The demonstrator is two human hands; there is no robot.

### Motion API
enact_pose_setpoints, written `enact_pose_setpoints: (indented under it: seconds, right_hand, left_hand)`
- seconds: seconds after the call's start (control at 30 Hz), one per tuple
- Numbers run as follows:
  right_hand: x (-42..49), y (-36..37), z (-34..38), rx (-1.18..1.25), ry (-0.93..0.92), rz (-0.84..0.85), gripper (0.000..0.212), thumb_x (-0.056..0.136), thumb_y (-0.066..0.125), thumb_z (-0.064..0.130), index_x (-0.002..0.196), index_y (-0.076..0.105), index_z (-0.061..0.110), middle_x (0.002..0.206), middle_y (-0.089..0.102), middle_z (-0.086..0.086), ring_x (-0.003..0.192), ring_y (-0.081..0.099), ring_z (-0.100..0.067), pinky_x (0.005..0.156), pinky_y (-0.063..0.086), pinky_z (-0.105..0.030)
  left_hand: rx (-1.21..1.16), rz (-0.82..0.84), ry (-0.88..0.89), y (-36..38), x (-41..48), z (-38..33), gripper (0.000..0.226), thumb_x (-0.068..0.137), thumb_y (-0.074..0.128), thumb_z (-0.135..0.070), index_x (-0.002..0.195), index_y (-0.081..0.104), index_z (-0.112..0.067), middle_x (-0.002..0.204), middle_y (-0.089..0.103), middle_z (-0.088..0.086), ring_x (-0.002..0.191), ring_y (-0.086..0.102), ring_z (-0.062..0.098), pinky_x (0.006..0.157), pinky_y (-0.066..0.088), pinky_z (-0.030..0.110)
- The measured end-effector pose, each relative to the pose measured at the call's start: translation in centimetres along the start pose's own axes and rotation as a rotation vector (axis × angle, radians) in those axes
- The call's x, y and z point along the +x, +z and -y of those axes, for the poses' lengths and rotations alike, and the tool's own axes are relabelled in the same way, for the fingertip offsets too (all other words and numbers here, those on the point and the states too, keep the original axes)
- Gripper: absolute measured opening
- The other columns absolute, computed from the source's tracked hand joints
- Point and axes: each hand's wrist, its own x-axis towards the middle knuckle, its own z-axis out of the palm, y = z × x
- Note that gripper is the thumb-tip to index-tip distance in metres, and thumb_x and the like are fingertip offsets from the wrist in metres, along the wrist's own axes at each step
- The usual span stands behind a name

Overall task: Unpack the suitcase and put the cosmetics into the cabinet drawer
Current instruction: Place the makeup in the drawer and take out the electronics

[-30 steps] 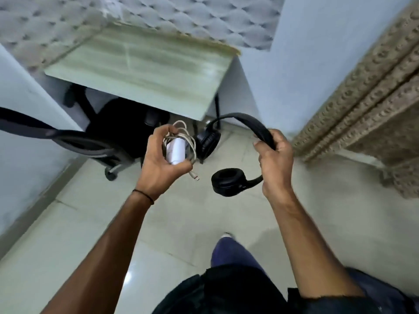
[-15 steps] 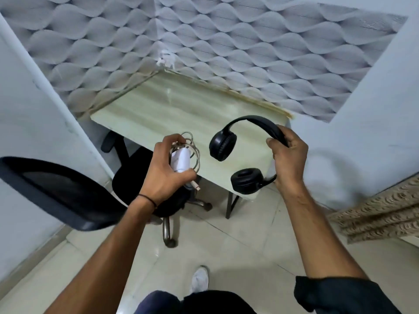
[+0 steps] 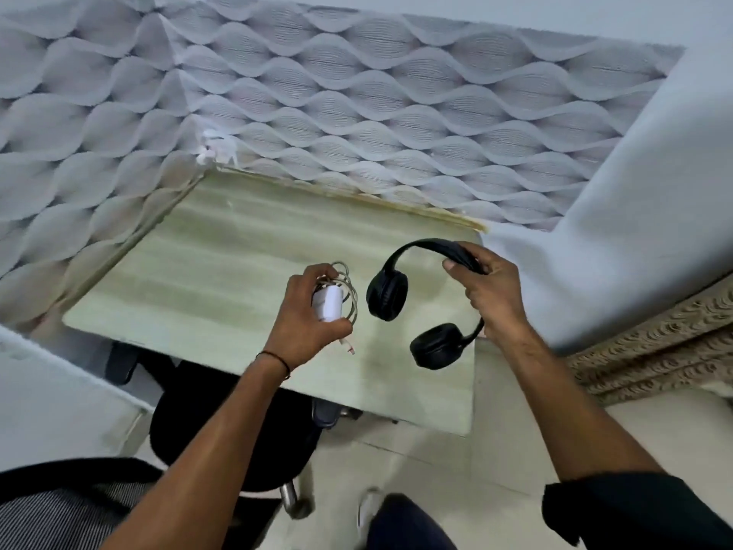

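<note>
Headphones (image 3: 420, 303) in right hand (image 3: 490, 291).

Room was evenly, softly lit; no hard shadows. Faint sheen lay on pale desk top (image 3: 222, 279) and floor tiles (image 3: 654, 438). Wide-angle lens bent wall (image 3: 396, 93) lines at edges. Slight softness overall; near chair back (image 3: 59, 506) at lower left was blurred.
</note>
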Motion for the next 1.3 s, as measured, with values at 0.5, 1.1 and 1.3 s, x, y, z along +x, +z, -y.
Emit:
enact_pose_setpoints:
  seconds: [0.5,1.1,1.3]
  right_hand:
    - [28.9,-0.9,-10.9,-0.149,0.287,0.247,0.027,0.087,0.077,0.019,0.115,0.075,0.02,0.056,0.039,0.01,0.046,0.027,-0.01,0.043,0.022,-0.019]
    - [42.2,0.0,-20.3,-0.49,0.256,0.306,0.027,0.088,0.074,0.015,0.114,0.072,0.011,0.111,0.069,-0.01,0.102,0.063,-0.023,0.091,0.047,-0.033]
    - [42.5,0.2,-22.0,-0.843,0.222,0.413,0.049,0.087,0.067,0.032,0.135,0.06,0.023,0.137,0.06,-0.008,0.126,0.054,-0.028,0.105,0.044,-0.043]
  left_hand:
    - [0.155,0.152,-0.173,7.7,23.9,6.9,0.068,0.053,0.072,-0.027,0.116,0.048,-0.04,0.113,0.043,0.003,0.098,0.049,0.001,0.063,0.038,0.0]
    - [0.268,0.216,-0.263,10.1,34.1,12.8,0.07,0.051,0.072,-0.028,0.117,0.051,-0.037,0.115,0.046,0.003,0.098,0.048,-0.004,0.068,0.037,0.002]
    - [0.268,0.246,-0.259,10.1,34.7,14.0,0.072,0.052,0.071,-0.028,0.119,0.05,-0.038,0.117,0.046,0.003,0.097,0.046,-0.005,0.07,0.037,0.006]
